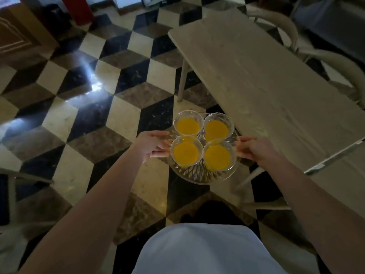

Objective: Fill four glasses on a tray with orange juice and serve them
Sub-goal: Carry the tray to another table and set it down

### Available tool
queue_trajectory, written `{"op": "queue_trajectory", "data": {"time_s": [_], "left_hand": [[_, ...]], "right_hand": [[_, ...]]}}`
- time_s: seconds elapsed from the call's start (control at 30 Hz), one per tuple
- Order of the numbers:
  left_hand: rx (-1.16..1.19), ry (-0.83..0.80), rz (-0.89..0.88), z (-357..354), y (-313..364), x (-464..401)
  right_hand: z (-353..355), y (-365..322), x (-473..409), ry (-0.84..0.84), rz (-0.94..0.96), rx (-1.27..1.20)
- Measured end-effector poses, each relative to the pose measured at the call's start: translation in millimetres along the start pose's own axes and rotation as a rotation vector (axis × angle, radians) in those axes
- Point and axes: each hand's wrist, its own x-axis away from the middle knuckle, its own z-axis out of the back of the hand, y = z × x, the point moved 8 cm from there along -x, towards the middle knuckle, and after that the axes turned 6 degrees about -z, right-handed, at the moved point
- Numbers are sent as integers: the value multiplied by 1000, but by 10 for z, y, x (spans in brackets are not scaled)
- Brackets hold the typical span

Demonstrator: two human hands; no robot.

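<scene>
Tray is held above the floor, beside the table. Left hand grips its left edge; right hand grips its right edge. Four glasses of juice fill its centre.

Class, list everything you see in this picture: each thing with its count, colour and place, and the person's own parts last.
glasses: four, clear, filled with orange juice, grouped two by two on the tray
tray: one, clear cut glass, round, held in the air above the floor, left of the table
table: one, pale wood, right of centre
chairs: two in view, pale, at the table's far right side
floor: cube pattern in black, cream and brown tiles
cabinet: one, brown wood, top left
shirt: one, light, bottom centre
left hand: grips the tray's left rim
right hand: grips the tray's right rim
</scene>
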Motion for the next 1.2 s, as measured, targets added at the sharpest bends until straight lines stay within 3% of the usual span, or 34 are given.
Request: {"op": "queue_trajectory", "data": {"time_s": [0.67,0.87,1.2], "left_hand": [[-129,-177,-31,-407,2774,-3474],[-231,-247,-29,-862,3460,-4311],[-419,-551,1,-1974,4340,-5698]], "right_hand": [[-116,-2615,-2332,171,-6,-191],[98,-3110,-2735,260,-34,-270],[442,-3358,-3341,514,-98,-511]]}}
